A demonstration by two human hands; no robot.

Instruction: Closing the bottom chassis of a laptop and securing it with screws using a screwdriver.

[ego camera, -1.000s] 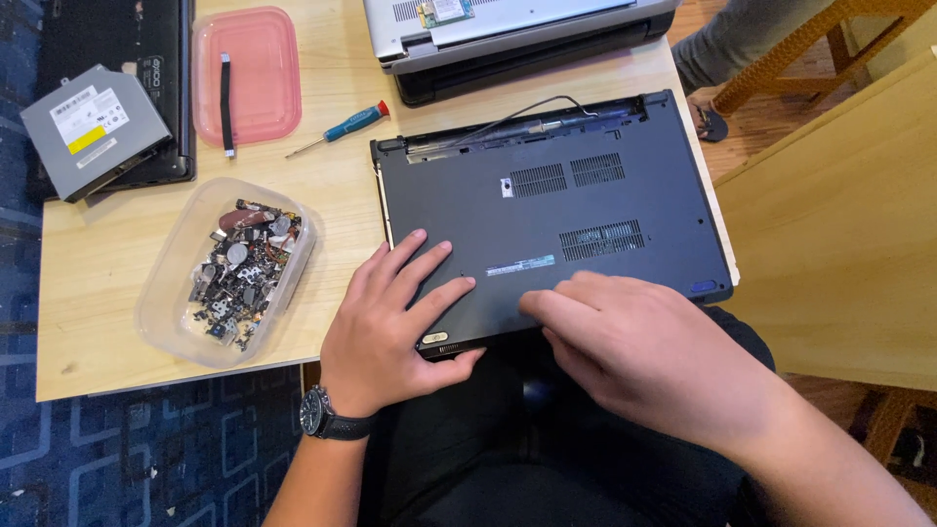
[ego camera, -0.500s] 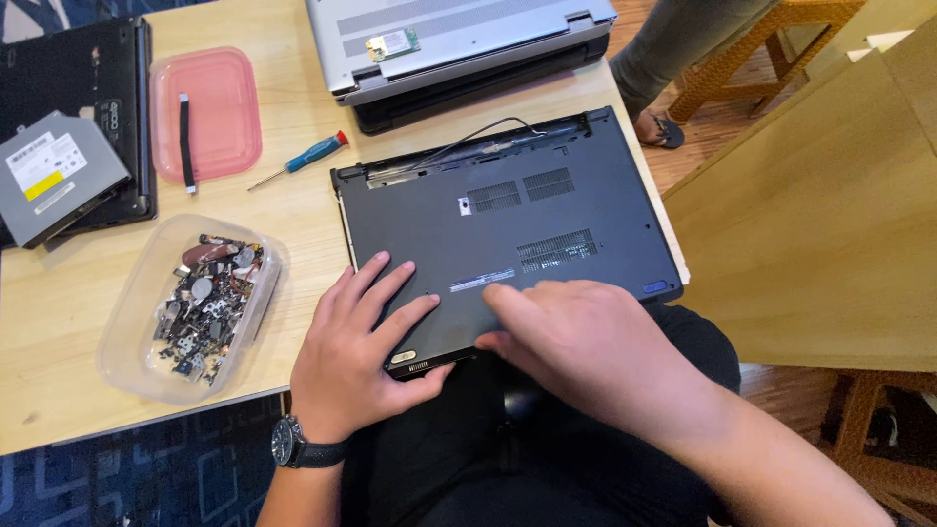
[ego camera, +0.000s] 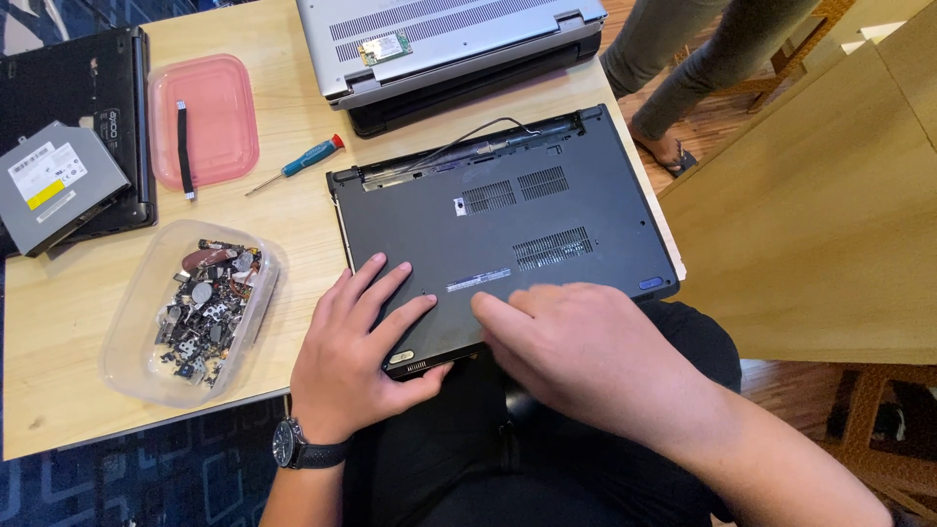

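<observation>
A black laptop [ego camera: 547, 210] lies upside down on the wooden table [ego camera: 59, 322], its near edge hanging over the table's front. My left hand [ego camera: 356, 351] grips its near left corner, fingers spread flat on the base and thumb under the edge. A dark watch [ego camera: 307, 451] is on that wrist. My right hand [ego camera: 581, 346] rests palm down on the near middle of the base, fingertips pointing left.
A clear tub of small parts and screws [ego camera: 195, 307] sits left of the laptop. Behind it lie a blue-handled screwdriver [ego camera: 298, 161], a pink lid [ego camera: 203, 117] with a black strip, an optical drive [ego camera: 54, 185] and a silver laptop [ego camera: 449, 39]. Another person's legs [ego camera: 693, 59] stand at the back right.
The camera view has shifted, so the table sits further right and lower in the picture. My right hand has slid a little left along the laptop's base; the left hand keeps its grip.
</observation>
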